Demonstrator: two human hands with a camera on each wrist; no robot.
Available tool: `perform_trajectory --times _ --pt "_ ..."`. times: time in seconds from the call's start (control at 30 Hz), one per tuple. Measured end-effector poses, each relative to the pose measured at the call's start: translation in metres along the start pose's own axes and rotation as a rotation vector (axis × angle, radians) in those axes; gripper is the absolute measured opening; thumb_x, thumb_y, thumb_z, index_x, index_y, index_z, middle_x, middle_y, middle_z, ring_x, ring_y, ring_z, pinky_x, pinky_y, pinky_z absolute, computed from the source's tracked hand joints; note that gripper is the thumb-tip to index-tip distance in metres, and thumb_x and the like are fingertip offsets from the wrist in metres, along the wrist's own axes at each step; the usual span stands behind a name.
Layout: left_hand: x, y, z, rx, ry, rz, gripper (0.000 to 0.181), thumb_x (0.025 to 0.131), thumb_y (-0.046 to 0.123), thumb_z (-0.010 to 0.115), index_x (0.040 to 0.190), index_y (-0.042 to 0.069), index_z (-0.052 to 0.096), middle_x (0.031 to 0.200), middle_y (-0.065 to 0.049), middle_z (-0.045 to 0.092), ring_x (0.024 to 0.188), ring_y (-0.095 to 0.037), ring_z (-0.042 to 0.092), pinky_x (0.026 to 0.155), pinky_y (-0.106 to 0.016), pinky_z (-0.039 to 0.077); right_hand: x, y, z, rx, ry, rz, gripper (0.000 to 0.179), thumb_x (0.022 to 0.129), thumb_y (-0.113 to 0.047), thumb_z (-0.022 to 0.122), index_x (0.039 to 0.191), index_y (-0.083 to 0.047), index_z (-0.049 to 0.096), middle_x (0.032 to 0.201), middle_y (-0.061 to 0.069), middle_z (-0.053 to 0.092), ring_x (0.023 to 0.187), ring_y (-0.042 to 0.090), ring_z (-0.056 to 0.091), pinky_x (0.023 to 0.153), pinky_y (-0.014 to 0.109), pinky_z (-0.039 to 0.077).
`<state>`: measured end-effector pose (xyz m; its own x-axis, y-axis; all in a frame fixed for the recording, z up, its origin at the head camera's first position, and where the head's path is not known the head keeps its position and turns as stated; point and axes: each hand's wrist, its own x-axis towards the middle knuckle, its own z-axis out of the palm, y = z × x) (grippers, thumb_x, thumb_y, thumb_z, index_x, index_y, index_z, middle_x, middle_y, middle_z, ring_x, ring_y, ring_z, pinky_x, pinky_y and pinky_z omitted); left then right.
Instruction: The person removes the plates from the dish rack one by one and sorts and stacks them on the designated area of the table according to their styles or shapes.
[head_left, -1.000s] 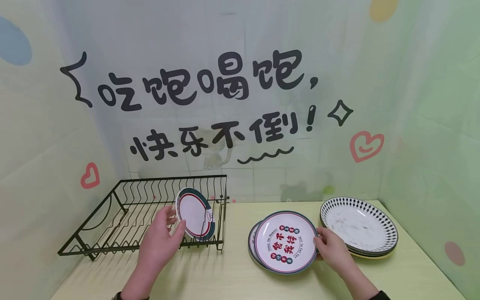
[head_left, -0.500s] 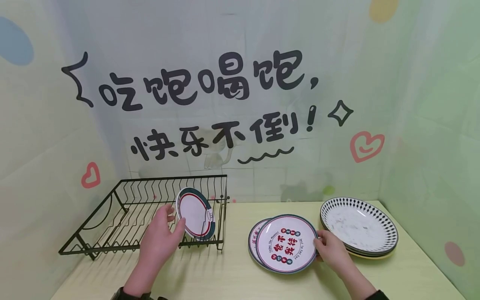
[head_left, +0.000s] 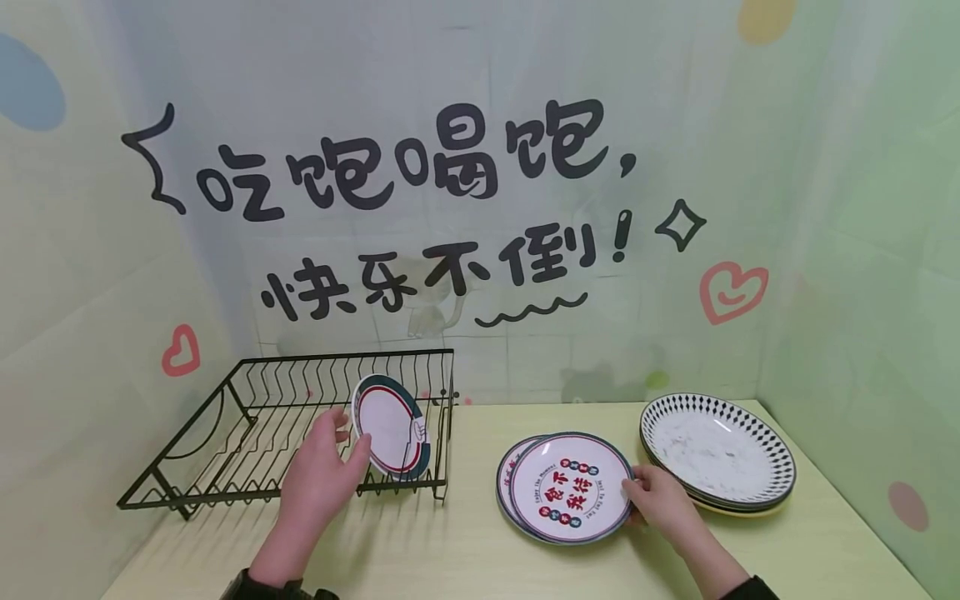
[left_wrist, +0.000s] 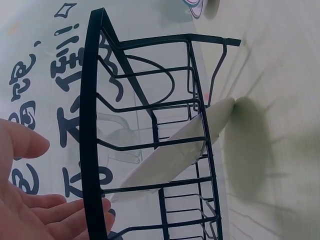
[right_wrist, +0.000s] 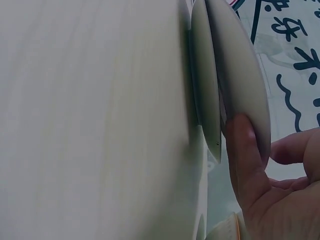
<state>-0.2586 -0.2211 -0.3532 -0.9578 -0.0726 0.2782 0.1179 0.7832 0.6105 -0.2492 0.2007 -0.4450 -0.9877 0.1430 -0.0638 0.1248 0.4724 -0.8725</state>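
Note:
My right hand (head_left: 663, 500) pinches the right rim of a small round plate (head_left: 572, 492), white with red characters and a dark rim. In the right wrist view its fingers (right_wrist: 245, 145) lie under that plate and the thumb is on the other side. A similar plate (head_left: 512, 467) lies beneath it on the table, mostly covered. My left hand (head_left: 324, 483) is over the front of the black dish rack (head_left: 285, 497), thumb and fingers spread apart. Beside its fingers another round plate (head_left: 388, 429) leans upright between the wires; in the left wrist view the plate's pale underside (left_wrist: 165, 162) shows.
A stack of larger oval plates (head_left: 717, 450) with a black diamond border stands at the right of the table (head_left: 450, 550), close behind my right hand. The rack fills the left side. A printed cloth (head_left: 525, 350) hangs behind.
The plate in my right hand has come down a little, closer over the plate beneath it, and tilts less toward me. The left hand has hardly moved.

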Motion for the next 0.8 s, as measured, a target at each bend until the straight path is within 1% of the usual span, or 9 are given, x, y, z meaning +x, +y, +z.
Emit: perform_trajectory --times 0.1,0.43,0.6,0.8 --pt "0.0014 -0.0005 0.0005 0.003 -0.001 -0.003 0.061 0.097 0.029 0.059 0.143 -0.004 0.037 0.14 -0.023 0.05 0.121 -0.037 0.055 0.086 -0.055 0.052 0.0005 -0.0003 -0.0002 -0.018 -0.011 0.01 0.043 0.095 -0.005 0.055 0.125 0.023 0.047 0.086 0.014 0.061 0.064 0.018 0.062 0.058 0.031 0.057" --pt "0.0049 -0.0032 0.0037 0.029 0.003 -0.018 0.062 0.097 0.029 0.058 0.144 -0.005 0.036 0.14 -0.026 0.049 0.12 -0.039 0.055 0.086 -0.056 0.052 0.0003 -0.0007 -0.0009 -0.009 -0.031 0.013 0.045 0.096 -0.006 0.055 0.128 0.023 0.046 0.09 0.016 0.061 0.07 0.019 0.063 0.063 0.033 0.059" --pt "0.0063 -0.004 0.0041 0.036 0.003 -0.016 0.062 0.097 0.029 0.058 0.143 -0.006 0.036 0.14 -0.026 0.049 0.119 -0.04 0.056 0.087 -0.056 0.052 -0.0007 -0.0003 -0.0028 -0.049 -0.018 -0.01 0.044 0.095 -0.007 0.056 0.127 0.023 0.048 0.092 0.014 0.064 0.069 0.02 0.065 0.066 0.032 0.058" --pt "0.0104 -0.005 0.0042 0.035 0.0 -0.02 0.062 0.097 0.028 0.058 0.142 -0.007 0.036 0.139 -0.028 0.05 0.119 -0.041 0.056 0.085 -0.056 0.052 -0.0004 -0.0005 -0.0039 -0.082 -0.031 0.003 0.045 0.096 -0.009 0.056 0.127 0.023 0.048 0.094 0.015 0.065 0.069 0.019 0.065 0.068 0.033 0.057"
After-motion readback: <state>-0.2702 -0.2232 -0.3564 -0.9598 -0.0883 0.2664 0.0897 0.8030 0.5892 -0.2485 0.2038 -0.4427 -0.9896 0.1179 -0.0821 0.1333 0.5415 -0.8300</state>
